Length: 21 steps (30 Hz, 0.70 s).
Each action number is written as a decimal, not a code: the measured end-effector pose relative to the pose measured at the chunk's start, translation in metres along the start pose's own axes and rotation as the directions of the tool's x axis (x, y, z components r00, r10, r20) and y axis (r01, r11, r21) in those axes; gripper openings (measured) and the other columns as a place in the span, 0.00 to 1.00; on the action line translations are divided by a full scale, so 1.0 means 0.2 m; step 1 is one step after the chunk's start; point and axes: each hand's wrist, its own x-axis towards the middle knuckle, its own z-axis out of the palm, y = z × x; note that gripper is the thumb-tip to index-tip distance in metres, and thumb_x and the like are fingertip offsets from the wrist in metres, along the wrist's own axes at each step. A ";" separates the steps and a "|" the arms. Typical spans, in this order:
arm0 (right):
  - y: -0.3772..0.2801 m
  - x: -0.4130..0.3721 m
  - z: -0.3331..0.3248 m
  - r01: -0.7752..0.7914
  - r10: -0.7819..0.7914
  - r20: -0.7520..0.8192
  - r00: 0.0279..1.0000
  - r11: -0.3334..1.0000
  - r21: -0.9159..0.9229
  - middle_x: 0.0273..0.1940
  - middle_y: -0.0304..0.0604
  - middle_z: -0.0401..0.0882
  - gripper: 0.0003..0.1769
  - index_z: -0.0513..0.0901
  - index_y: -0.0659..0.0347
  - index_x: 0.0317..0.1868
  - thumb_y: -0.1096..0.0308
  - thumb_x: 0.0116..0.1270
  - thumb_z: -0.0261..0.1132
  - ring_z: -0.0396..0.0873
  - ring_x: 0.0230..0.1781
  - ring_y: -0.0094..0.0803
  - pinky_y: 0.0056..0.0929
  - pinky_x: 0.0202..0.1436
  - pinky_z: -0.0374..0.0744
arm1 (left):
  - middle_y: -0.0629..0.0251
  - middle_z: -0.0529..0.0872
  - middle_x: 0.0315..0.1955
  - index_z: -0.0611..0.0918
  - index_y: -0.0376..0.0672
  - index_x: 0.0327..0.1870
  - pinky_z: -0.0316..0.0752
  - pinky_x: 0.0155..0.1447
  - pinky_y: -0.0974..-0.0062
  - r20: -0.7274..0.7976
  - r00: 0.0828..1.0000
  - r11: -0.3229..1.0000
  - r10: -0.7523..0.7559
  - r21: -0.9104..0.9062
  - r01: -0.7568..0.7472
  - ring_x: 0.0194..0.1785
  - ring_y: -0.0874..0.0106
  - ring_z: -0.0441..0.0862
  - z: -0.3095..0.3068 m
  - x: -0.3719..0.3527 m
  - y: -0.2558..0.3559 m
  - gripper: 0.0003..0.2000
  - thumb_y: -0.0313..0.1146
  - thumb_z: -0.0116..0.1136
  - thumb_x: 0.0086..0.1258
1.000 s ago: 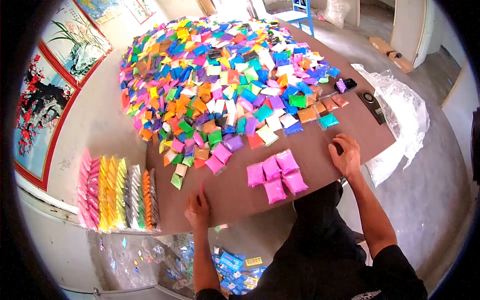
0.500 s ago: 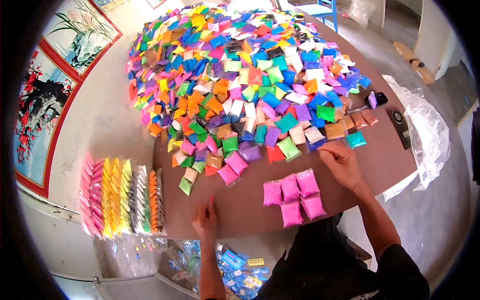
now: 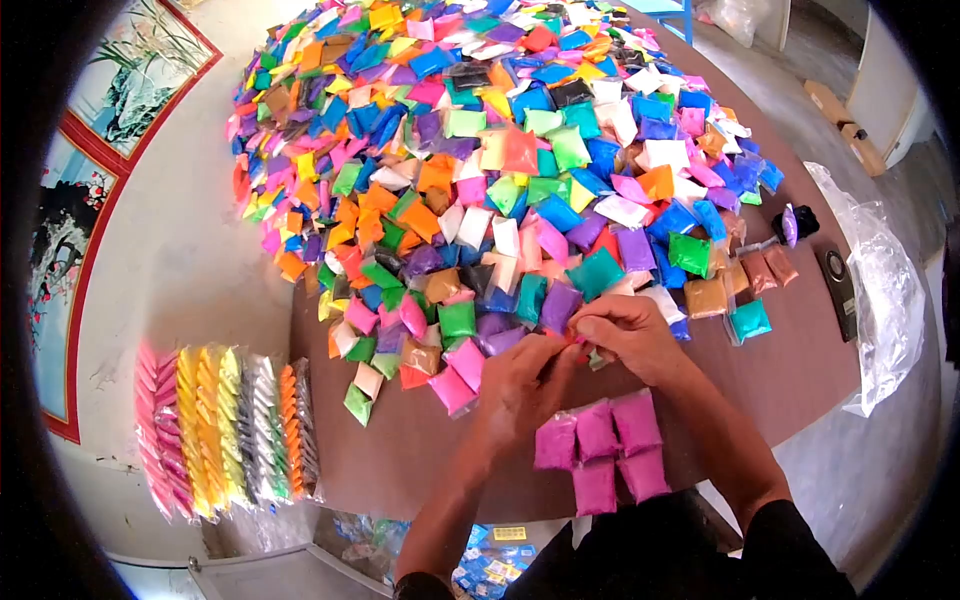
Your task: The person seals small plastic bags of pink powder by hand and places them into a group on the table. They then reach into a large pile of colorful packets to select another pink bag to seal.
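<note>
My left hand (image 3: 525,385) and my right hand (image 3: 635,340) meet over the near edge of a big heap of colourful small packets (image 3: 490,200). Fingertips of both are pinched together, almost touching. A small reddish-pink bit shows between them, too covered to name. Just below, close to my body, several bright pink packets (image 3: 597,432) lie in two rows on the brown table (image 3: 400,470). Left of my left hand, two pink packets (image 3: 455,378) lie at the heap's edge. A green-and-white packet is partly hidden under my right hand.
At the left table edge stand clear-bagged rows of packets (image 3: 215,430), sorted by colour. On the right lie a dark flat device (image 3: 838,290), a black bundle (image 3: 797,226) and a crumpled clear plastic sheet (image 3: 885,320). Blue-and-white packaging (image 3: 490,565) sits below the table edge.
My left hand has come up and right from the table's near edge to meet my right hand, which has shifted slightly left and down. The camera view has tilted down.
</note>
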 end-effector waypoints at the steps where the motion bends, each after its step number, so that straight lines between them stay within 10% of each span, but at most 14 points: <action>1: 0.03 0.01 -0.02 0.007 -0.004 -0.075 0.997 1.000 0.029 0.34 0.34 0.87 0.09 0.89 0.65 0.47 0.68 0.76 0.67 0.81 0.31 0.16 0.17 0.30 0.75 | 0.60 0.86 0.29 0.87 0.38 0.40 0.76 0.33 0.72 0.001 1.000 1.000 -0.001 -0.001 0.001 0.29 0.69 0.83 0.00 0.04 -0.02 0.05 0.29 0.69 0.70; 4: 0.04 0.01 -0.07 0.062 -0.057 -0.162 0.985 0.998 0.027 0.35 0.35 0.87 0.09 0.89 0.64 0.46 0.68 0.76 0.67 0.80 0.29 0.15 0.17 0.29 0.74 | 0.56 0.85 0.29 0.86 0.38 0.40 0.77 0.35 0.67 0.057 0.995 0.991 -0.078 -0.104 0.084 0.30 0.60 0.83 -0.03 0.15 -0.07 0.06 0.30 0.69 0.69; 11: 0.15 0.02 -0.05 0.314 -0.405 -0.201 0.892 0.875 -0.369 0.35 0.40 0.85 0.05 0.86 0.66 0.45 0.72 0.73 0.68 0.81 0.32 0.23 0.25 0.32 0.77 | 0.52 0.81 0.60 0.79 0.46 0.65 0.83 0.49 0.54 -0.085 0.928 0.726 0.364 0.650 -0.225 0.49 0.50 0.86 -0.04 0.73 -0.33 0.26 0.37 0.71 0.65; 21: 0.16 0.03 -0.04 0.399 -0.541 -0.114 0.833 0.731 -0.553 0.32 0.44 0.83 0.05 0.86 0.65 0.43 0.77 0.68 0.70 0.79 0.27 0.31 0.28 0.29 0.75 | 0.53 0.80 0.62 0.75 0.52 0.67 0.83 0.52 0.53 0.118 0.986 0.675 0.119 0.719 -0.168 0.53 0.48 0.86 0.04 1.06 -0.52 0.29 0.34 0.68 0.61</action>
